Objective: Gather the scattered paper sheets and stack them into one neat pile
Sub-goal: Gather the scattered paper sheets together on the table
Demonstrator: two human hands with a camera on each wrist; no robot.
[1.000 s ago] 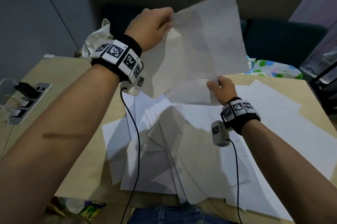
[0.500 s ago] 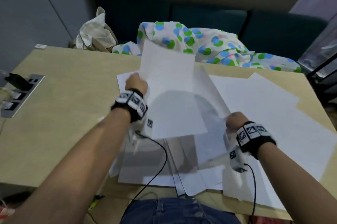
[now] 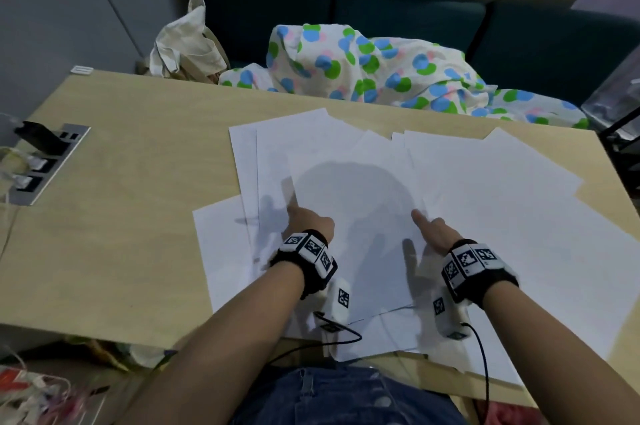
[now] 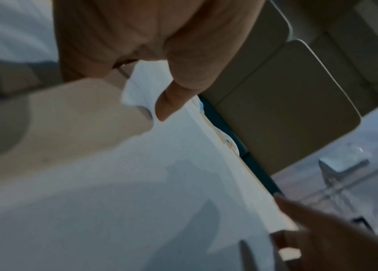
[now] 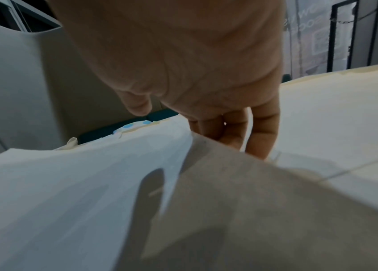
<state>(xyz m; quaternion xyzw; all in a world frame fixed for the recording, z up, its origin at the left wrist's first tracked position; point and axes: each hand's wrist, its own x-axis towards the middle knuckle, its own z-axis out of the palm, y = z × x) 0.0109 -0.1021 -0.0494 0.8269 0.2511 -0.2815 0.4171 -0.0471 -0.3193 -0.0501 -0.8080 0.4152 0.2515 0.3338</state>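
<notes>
Paper sheets (image 3: pixel 450 189) overlapping loosely, fanned across table (image 3: pixel 121 217), right of socket panel (image 3: pixel 45 165); not squared. Left hand (image 3: pixel 308 220), right hand (image 3: pixel 434 229) each hold top sheet (image 3: pixel 353 217) edges. Gathering, squaring left.

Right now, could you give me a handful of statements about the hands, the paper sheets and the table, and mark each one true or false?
1. The paper sheets lie spread and overlapping on the table, not in one neat pile. True.
2. The left hand is lifting a sheet high above the table. False: it is down on the papers at the left edge of the middle sheet.
3. The right hand is at the right edge of that middle sheet. True.
4. A spotted cloth lies beyond the table's far edge. True.
5. The socket panel is at the table's right side. False: it is set into the left side.
</notes>
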